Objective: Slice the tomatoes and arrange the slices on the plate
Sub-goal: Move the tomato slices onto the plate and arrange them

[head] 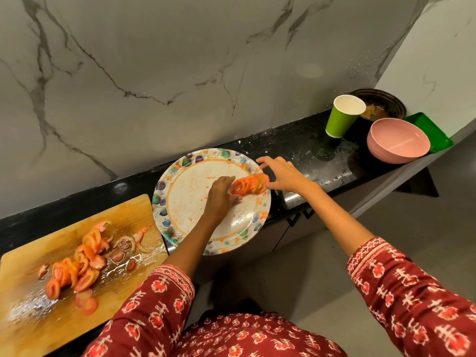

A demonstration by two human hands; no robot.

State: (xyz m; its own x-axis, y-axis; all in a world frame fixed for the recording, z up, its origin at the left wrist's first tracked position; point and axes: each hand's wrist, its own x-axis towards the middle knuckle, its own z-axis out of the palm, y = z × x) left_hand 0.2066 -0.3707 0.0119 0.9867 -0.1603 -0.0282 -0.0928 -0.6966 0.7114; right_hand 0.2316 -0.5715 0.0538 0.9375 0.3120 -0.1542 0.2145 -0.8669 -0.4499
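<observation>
Slices going from board to plate

Cut tomato slices (74, 269) lay on cutting board (31, 287); left hand (220, 193) and right hand (282, 176), fingers fairly straight, pressed a slice row (248, 186) between them on plate (180, 230), apparently to keep it fanned.

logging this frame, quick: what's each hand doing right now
Left hand: fingers on the row of tomato slices on the plate; grip cannot be told.
Right hand: open, fingers spread, touching the row's far end.
</observation>
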